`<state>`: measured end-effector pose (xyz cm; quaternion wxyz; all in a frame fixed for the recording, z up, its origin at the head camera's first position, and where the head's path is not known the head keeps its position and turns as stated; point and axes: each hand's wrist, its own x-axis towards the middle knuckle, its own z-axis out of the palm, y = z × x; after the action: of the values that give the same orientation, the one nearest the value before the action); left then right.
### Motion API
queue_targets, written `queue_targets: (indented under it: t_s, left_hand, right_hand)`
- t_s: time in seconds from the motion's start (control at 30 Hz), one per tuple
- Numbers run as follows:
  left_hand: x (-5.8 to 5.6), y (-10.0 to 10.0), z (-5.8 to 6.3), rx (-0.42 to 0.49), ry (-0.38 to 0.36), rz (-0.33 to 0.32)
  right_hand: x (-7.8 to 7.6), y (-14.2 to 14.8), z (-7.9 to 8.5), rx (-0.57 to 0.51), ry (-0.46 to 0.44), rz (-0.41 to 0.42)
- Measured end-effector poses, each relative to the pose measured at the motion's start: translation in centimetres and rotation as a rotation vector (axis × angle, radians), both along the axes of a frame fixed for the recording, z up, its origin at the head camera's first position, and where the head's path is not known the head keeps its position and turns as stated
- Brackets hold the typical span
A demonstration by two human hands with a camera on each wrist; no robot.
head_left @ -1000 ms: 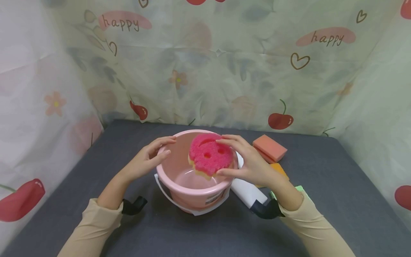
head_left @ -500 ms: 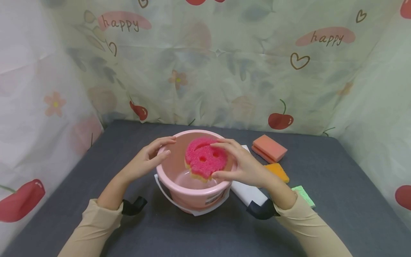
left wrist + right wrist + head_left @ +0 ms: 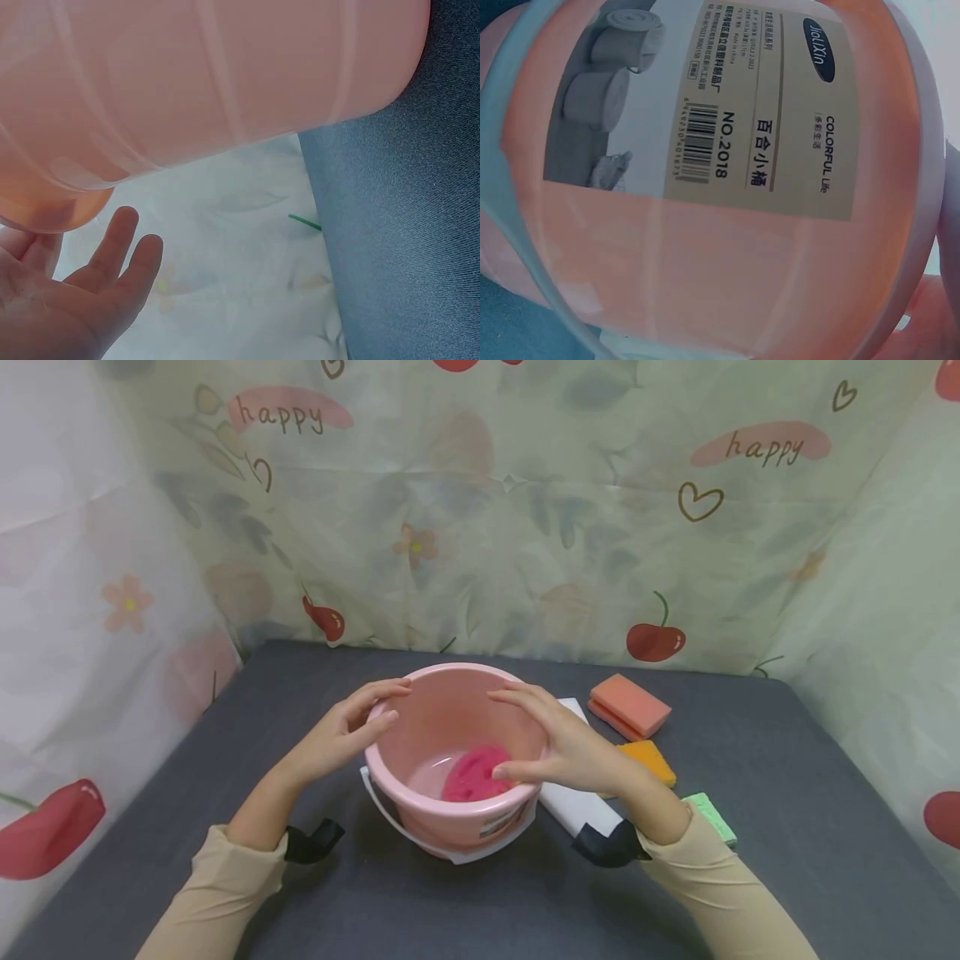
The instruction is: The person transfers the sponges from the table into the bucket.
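Note:
A pink bucket (image 3: pixel 450 808) stands upright on the dark table. Inside it, low down near the front right, lies a pink sponge (image 3: pixel 474 773) with cut-out holes, part hidden by the bucket's rim and a thumb. My left hand (image 3: pixel 341 731) rests on the left rim, thumb and fingertips reaching over the edge; in the left wrist view two fingers of the left hand (image 3: pixel 82 292) stick out apart from the bucket. My right hand (image 3: pixel 562 743) is over the right rim, fingers spread above the sponge and holding nothing. The bucket's label (image 3: pixel 720 112) fills the right wrist view.
Right of the bucket lie a coral sponge (image 3: pixel 630 703), an orange sponge (image 3: pixel 651 762) and a green sponge (image 3: pixel 712 818). A white flat object (image 3: pixel 581 814) lies beside the bucket, partly under my right arm. The bucket's white handle (image 3: pixel 457 858) hangs down in front. A patterned curtain (image 3: pixel 510 552) stands behind.
My right hand has moved slightly left and let go of the pink sponge, which has dropped from rim height into the bucket. My left hand has stayed on the rim.

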<state>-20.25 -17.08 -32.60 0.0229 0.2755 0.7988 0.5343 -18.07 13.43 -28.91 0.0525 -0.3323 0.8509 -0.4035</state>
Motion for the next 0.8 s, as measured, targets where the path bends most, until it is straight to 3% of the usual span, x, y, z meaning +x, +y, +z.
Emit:
queue_targets:
  t_s: [0.13,0.47,0.8]
  left_hand:
    - [0.0,0.0,0.0,-0.002,-0.012,0.0]
    - [-0.1,-0.1,0.0,-0.003,-0.01,0.002]
    - [-0.1,0.0,0.0,-0.006,-0.013,0.003]
  right_hand:
    - [0.0,0.2,0.0,0.021,0.035,-0.012]
    - [-0.1,1.7,0.1,-0.017,0.266,-0.035]
    - [-0.5,3.5,-0.1,-0.006,0.263,-0.098]
